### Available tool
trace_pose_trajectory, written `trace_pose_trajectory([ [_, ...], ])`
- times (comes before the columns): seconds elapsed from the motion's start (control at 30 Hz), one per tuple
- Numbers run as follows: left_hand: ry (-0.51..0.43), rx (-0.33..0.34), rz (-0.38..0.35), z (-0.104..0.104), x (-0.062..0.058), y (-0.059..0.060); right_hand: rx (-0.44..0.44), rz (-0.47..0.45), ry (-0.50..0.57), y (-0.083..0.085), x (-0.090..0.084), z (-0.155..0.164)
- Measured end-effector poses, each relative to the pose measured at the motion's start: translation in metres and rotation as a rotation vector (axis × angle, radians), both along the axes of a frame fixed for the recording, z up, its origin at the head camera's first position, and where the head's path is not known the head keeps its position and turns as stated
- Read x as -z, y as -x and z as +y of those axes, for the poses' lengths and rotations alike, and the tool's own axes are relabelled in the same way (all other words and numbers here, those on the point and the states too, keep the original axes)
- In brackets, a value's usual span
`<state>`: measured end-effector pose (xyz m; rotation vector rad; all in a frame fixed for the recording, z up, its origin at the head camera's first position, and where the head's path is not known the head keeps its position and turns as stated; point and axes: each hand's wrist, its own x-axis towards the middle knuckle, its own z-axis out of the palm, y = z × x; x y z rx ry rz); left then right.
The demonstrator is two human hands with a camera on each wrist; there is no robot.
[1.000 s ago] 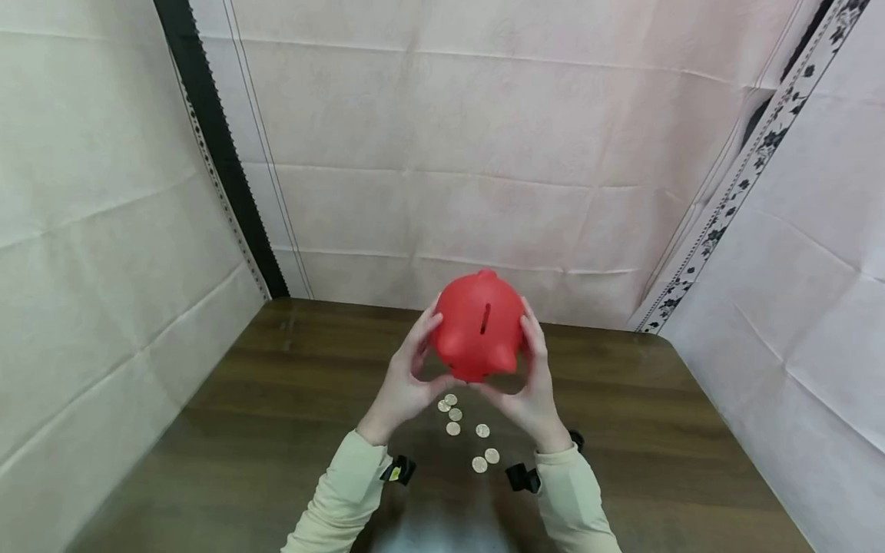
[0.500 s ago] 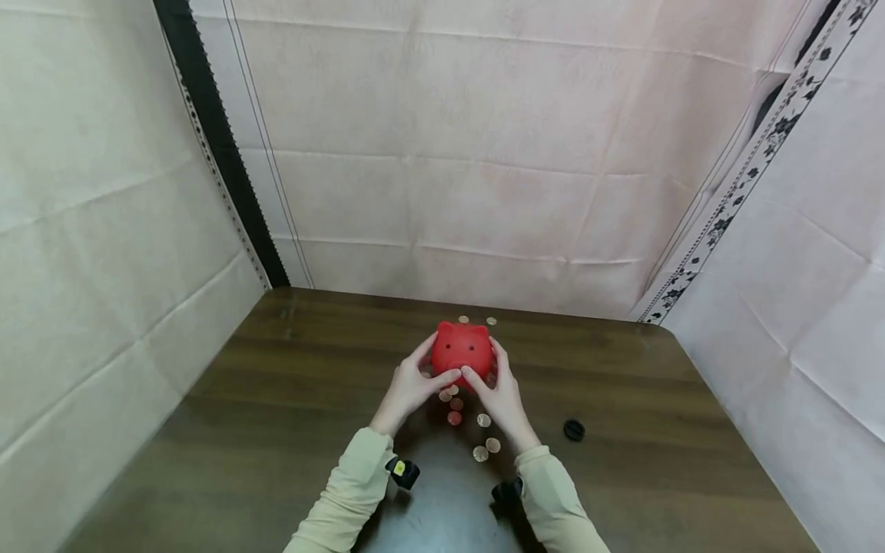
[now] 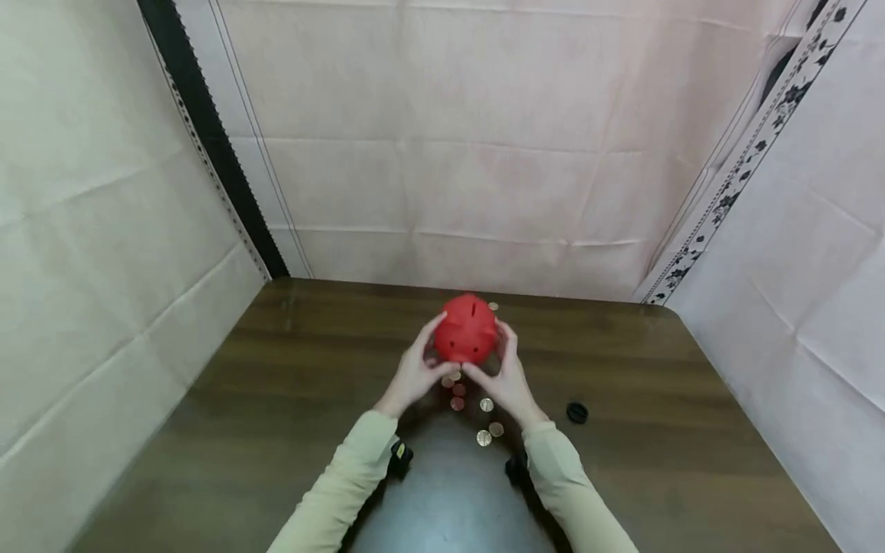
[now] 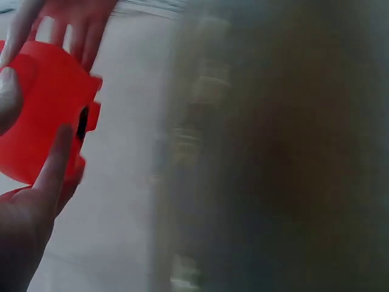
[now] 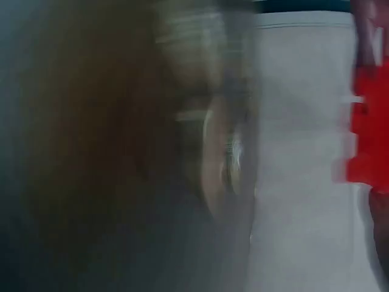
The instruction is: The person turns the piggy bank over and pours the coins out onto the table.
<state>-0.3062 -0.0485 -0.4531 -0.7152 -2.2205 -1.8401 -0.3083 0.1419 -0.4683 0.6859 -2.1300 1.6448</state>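
Note:
A red piggy bank (image 3: 466, 330) is held up over the table between both hands, its coin slot turned to the head camera. My left hand (image 3: 415, 376) grips its left side, fingers curled round it and thumb at the near side. On the opposite side, my right hand (image 3: 510, 380) holds it the same way, the thumbs almost meeting. In the left wrist view the bank (image 4: 42, 115) shows a dark opening (image 4: 82, 123) on its underside. Only an edge of the red bank (image 5: 372, 134) enters the blurred right wrist view. Several coins (image 3: 487, 405) lie on the table between the forearms.
On the brown wooden table (image 3: 657, 461), a round black plug (image 3: 577, 412) lies right of the right hand. Another coin (image 3: 494, 306) sits beyond the bank near the back edge. White cloth (image 3: 442, 184) hangs behind the table and at both sides.
Both hands have brought the piggy bank down from higher up. Its face tilted toward the head camera midway, and now the slot shows again. Coins have come into view beyond it.

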Motion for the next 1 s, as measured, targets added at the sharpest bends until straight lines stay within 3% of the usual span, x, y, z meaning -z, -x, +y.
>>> trace_pose_trajectory([
  [0.03,0.007,-0.004,-0.073,-0.001,0.012,0.004,-0.006,-0.095,-0.026,0.002,0.008,0.002],
  [0.1,-0.005,-0.003,-0.147,-0.003,0.034,0.01,-0.021,-0.16,-0.079,0.006,0.02,0.006],
  [0.23,-0.01,-0.009,-0.163,-0.005,0.034,0.007,-0.022,-0.16,-0.158,0.009,0.016,0.007],
  [0.3,-0.019,-0.004,-0.152,-0.003,0.025,0.004,-0.013,-0.116,-0.178,0.006,0.006,0.007],
  [0.37,-0.027,0.008,-0.107,-0.001,0.008,-0.001,-0.005,-0.044,-0.175,-0.001,-0.01,0.008],
  [0.57,-0.071,0.046,0.15,0.005,-0.058,-0.012,0.013,0.206,-0.085,-0.017,-0.076,0.009],
  [0.67,-0.067,0.044,0.173,0.006,-0.07,-0.016,-0.005,0.245,-0.065,-0.02,-0.085,0.011],
  [0.83,-0.057,0.023,0.114,0.009,-0.056,-0.02,-0.015,0.186,-0.066,-0.024,-0.071,0.014],
  [1.0,0.03,-0.028,-0.056,0.011,-0.031,-0.013,0.006,-0.087,-0.132,-0.019,-0.046,0.019],
])
